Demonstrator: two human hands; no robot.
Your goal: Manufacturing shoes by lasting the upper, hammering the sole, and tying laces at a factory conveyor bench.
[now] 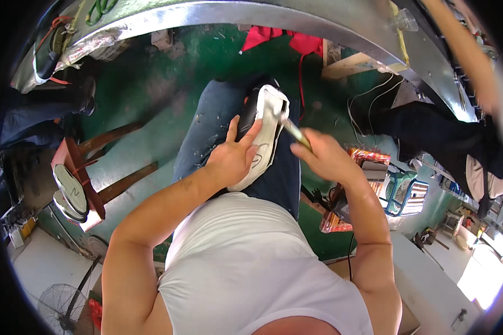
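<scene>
A shoe [268, 146] with a black upper lies across my lap, its pale underside facing up and a dark curved mark near the heel end. My left hand [233, 159] rests on it with fingers stretched and spread, one on the black side and another on the pale underside. In my right hand [323, 156] is a short tool with a pale handle [296, 133], held in closed fingers. The tool's far end reaches over the front part of the underside. That end is blurred, so its exact kind cannot be made out.
A metal-edged bench [218, 12] curves across the far side. To the left, a reddish-brown wooden stool [75, 167] bears pale soles [70, 188]. A blue-framed stool [403, 195] stands right. A fan [64, 307] is at lower left. Another person's arm [466, 50] shows at upper right.
</scene>
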